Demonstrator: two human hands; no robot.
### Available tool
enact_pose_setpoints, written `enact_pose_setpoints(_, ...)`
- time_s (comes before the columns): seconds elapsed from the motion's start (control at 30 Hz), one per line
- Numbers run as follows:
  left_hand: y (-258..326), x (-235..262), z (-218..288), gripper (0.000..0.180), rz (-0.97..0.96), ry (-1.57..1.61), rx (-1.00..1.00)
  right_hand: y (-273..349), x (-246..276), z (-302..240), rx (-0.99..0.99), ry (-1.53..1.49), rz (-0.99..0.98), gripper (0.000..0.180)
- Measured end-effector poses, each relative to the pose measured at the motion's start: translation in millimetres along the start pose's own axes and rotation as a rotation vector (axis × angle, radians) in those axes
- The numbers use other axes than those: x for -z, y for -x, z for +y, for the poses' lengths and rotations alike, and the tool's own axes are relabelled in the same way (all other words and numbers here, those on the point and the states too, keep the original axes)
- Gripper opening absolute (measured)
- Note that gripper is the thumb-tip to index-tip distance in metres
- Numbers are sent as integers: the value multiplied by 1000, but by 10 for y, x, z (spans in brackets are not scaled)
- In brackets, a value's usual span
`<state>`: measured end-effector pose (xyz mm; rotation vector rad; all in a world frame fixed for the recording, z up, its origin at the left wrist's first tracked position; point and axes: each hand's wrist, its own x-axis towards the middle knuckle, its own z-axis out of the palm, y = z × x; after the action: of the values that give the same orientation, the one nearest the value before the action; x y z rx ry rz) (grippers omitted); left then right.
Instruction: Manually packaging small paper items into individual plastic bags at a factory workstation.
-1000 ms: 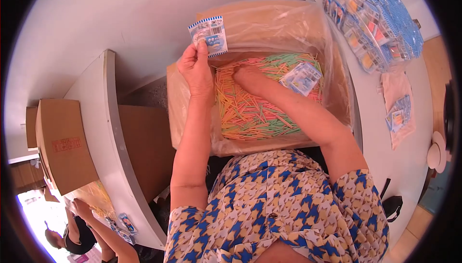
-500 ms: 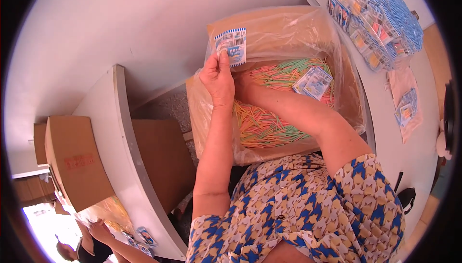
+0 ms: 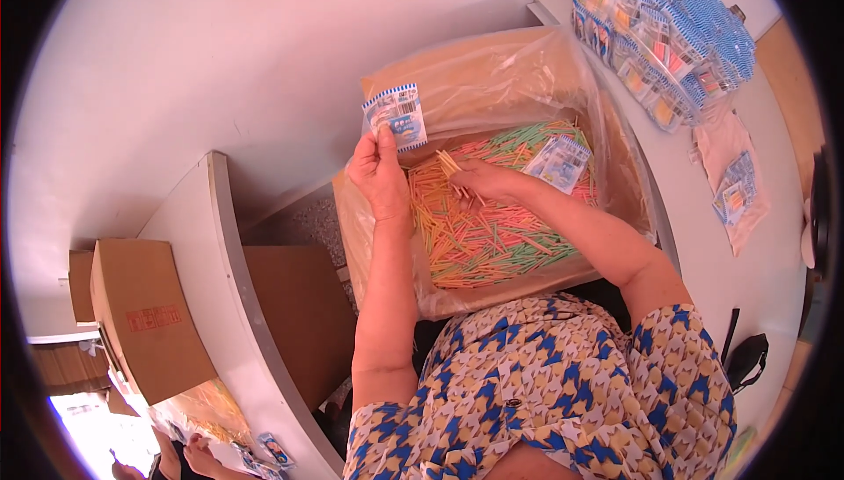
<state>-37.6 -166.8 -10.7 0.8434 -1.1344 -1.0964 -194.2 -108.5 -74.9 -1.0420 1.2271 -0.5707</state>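
Observation:
My left hand (image 3: 380, 178) pinches a small printed plastic packet (image 3: 406, 131), blue and white with a striped edge, above the left side of an open cardboard box (image 3: 440, 67). Inside the box, which has a clear plastic liner (image 3: 533, 65), lies a heap of thin coloured sticks (image 3: 492, 247) in pink, green, yellow and orange. Just over the heap, my right hand (image 3: 483, 183) is closed on a small bunch of pale yellow sticks (image 3: 447, 164), their ends poking out past the fingers. Several similar packets (image 3: 560, 163) rest on the sticks at the right.
At the right a white table (image 3: 694, 251) carries a large clear bag of packets (image 3: 659, 40) and a pinkish plastic bag (image 3: 737, 203) with packets on it. Left are a white partition (image 3: 230, 260) and cardboard boxes (image 3: 145, 313). Another person's hand (image 3: 202, 458) shows at the lower left.
My right hand has come into sight from behind my left hand, moving right with yellow sticks in its fingers. The whole view has shifted slightly; my left hand still holds the packet.

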Motion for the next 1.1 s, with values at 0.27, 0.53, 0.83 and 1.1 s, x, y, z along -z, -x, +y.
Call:
enact_pose_setpoints(0.27,58,-19,33,15,-42,-25,40,-283,-78,46,-14,-725,208,17)
enact_pose_setpoints(0.53,33,-21,-28,14,-57,10,41,-455,-179,31,15,-913,157,16)
enact_pose_setpoints(0.83,68,-34,39,11,-195,77,145,214,-52,-238,135,-914,111,24)
enact_pose_setpoints(1.1,367,-182,315,19,-972,1,605,744,86,-572,509,-950,469,37)
